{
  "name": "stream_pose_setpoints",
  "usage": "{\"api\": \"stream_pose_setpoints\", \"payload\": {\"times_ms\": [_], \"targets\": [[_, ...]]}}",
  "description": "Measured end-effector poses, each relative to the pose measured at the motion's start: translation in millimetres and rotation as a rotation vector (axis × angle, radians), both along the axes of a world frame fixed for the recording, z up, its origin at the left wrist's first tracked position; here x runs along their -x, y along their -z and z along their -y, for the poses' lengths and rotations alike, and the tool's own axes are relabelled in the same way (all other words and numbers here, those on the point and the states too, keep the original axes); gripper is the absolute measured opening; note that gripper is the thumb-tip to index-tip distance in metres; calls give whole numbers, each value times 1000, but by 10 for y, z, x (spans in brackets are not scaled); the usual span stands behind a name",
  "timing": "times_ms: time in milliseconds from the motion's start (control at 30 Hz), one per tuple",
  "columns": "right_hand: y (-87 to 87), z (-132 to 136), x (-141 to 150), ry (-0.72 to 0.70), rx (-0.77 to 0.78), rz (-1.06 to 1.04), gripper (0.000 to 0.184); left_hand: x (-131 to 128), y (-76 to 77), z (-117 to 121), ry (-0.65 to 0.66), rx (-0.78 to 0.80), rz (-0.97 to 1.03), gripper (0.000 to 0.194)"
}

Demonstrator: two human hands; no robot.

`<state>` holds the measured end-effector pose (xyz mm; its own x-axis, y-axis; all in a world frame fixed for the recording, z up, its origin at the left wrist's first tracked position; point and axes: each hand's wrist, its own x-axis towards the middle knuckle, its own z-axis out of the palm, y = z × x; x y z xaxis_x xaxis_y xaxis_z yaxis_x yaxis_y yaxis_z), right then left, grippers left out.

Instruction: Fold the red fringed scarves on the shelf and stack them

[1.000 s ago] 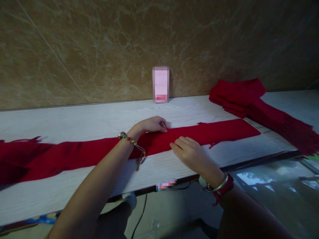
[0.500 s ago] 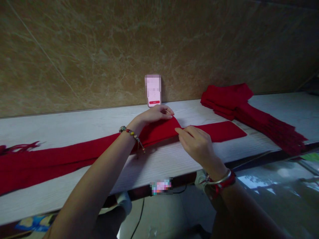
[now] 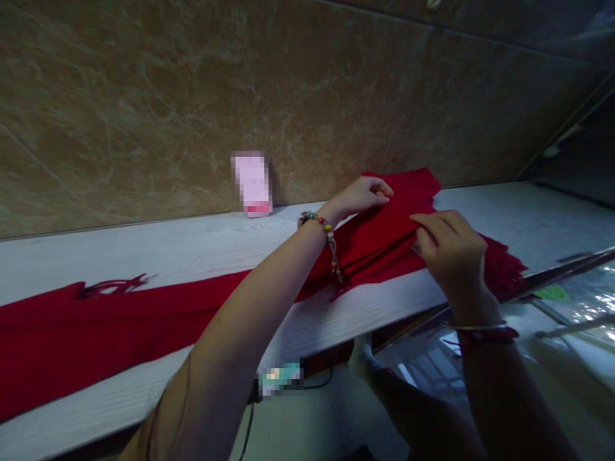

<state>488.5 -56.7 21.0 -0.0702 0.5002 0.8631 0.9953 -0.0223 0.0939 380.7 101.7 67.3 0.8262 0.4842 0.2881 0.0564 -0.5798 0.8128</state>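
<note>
A long red scarf stretches across the white wood-grain tabletop from the left edge of view. Its right part is lifted and slanted toward the back right. At that part's far edge, my left hand pinches the fabric between thumb and fingers. My right hand grips the near edge, thumb and fingertips pressed together on the cloth. Under and behind the lifted part lies a folded pile of red scarves, mostly covered. The pile's fringe hangs toward the table's front edge at the right.
A phone with a blurred screen leans against the brown marbled wall. The white table is narrow, with its front edge just below my hands. Beneath it are a cable and tiled floor. Something glossy and transparent lies at the lower right.
Both hands have lifted the scarf's right part off the table and carried it rightward, over the folded pile. The view has shifted to the right.
</note>
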Motion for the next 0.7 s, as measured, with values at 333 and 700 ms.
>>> {"api": "stream_pose_setpoints", "payload": {"times_ms": [333, 700], "targets": [[570, 47, -570, 72, 227, -75, 29, 29, 517, 668, -39, -418, -585, 78], [170, -74, -467, 4, -71, -51, 27, 373, 550, 875, -181, -667, -533, 67]]}}
